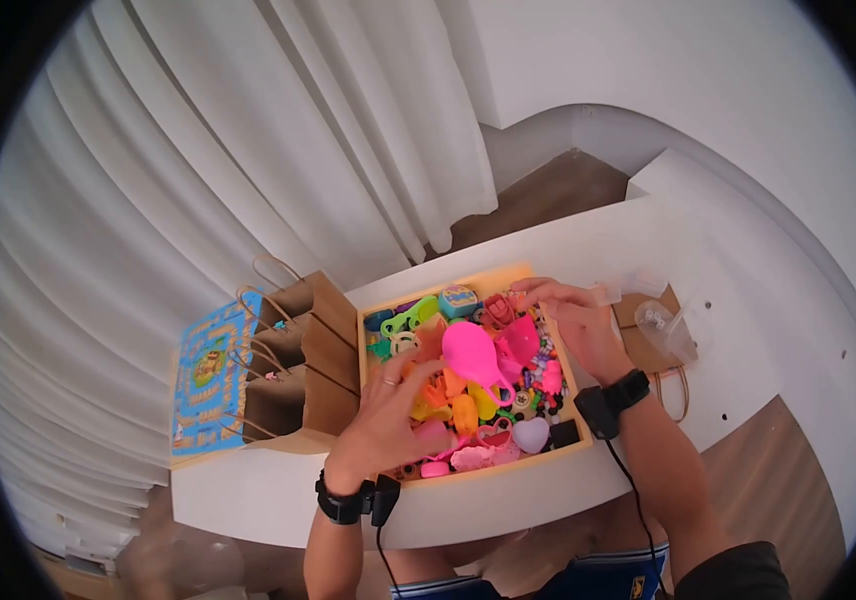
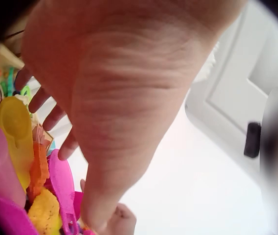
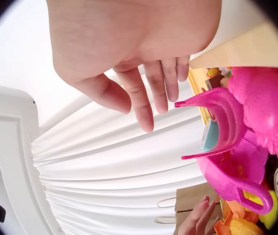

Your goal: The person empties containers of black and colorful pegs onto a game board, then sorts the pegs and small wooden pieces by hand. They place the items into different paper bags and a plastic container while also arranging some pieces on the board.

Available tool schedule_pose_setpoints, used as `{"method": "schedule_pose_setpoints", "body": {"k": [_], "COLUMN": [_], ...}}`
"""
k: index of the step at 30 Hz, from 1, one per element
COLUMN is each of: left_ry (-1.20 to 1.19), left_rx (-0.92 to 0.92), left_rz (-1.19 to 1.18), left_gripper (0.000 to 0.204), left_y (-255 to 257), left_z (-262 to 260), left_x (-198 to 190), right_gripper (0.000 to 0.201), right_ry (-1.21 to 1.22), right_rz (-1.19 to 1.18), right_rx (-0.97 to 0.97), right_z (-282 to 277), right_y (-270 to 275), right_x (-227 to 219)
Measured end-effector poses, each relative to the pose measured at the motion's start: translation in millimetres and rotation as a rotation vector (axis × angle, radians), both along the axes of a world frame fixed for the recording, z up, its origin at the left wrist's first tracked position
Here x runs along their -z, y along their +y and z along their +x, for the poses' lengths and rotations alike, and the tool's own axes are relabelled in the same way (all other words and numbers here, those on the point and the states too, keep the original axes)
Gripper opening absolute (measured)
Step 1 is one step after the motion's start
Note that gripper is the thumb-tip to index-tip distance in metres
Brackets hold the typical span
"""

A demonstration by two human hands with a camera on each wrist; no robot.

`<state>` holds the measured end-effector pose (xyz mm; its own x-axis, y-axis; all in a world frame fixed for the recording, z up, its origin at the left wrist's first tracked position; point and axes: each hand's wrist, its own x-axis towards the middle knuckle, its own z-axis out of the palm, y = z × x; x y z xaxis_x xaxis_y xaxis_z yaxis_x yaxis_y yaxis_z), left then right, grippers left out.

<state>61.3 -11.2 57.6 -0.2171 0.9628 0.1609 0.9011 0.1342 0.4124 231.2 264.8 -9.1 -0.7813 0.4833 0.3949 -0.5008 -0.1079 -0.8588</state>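
Observation:
A shallow wooden tray (image 1: 513,274) is filled with small plastic toys and beads, grouped loosely by colour. A bright pink scoop (image 1: 470,350) with a looped handle lies on top of the pile. My left hand (image 1: 383,415) hovers over the tray's left front part with its fingers spread, close to orange and yellow pieces. Over the right back corner is my right hand (image 1: 588,325), its fingers loosely extended and nothing in them. In the right wrist view a curved pink piece (image 3: 227,115) stands near the right fingertips. The left wrist view shows a yellow scoop (image 2: 15,122).
Brown paper bags (image 1: 333,350) with twisted handles stand left of the tray, beside a blue printed panel (image 1: 216,365). On the right, clear plastic cups (image 1: 673,325) lie over another brown bag (image 1: 638,345). All rest on a white table (image 1: 548,505); a white curtain (image 1: 348,130) hangs behind.

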Motion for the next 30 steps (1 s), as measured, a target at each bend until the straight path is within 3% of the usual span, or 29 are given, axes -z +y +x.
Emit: {"method": "schedule_pose_setpoints", "body": {"k": [1,4,9,12,14,21,23,30], "left_ry": [0.048,0.119,0.368,0.248,0.151,-0.02,-0.012,0.004], "left_rx": [0.049,0.092,0.078,0.096,0.011,0.06,-0.022,-0.097], "left_rz": [-0.154,-0.208,-0.225,-0.118,-0.067,0.06,0.101,0.042], "left_gripper": [0.096,0.096,0.076,0.058,0.046,0.038,0.031,0.024], "left_y": [-3,-9,-3,6,15,46,49,26], "left_z": [4,11,6,4,5,-9,-14,-7], "left_x": [-7,2,10,7,-1,-15,-15,-19], "right_gripper": [0.03,0.028,0.025,0.024,0.024,0.025,0.025,0.026], "right_ry": [0.014,0.022,0.032,0.047,0.048,0.015,0.035,0.009], "right_rz": [-0.016,-0.048,-0.084,-0.112,-0.115,-0.14,-0.132,-0.139], "right_rx": [-0.004,-0.025,0.016,0.021,0.019,0.024,0.026,0.058], "right_z": [0,1,0,-1,1,2,1,2], "right_y": [0,-2,-1,-2,-3,-3,-2,-5], "right_x": [0,-2,0,0,-3,-4,-3,-6]}}
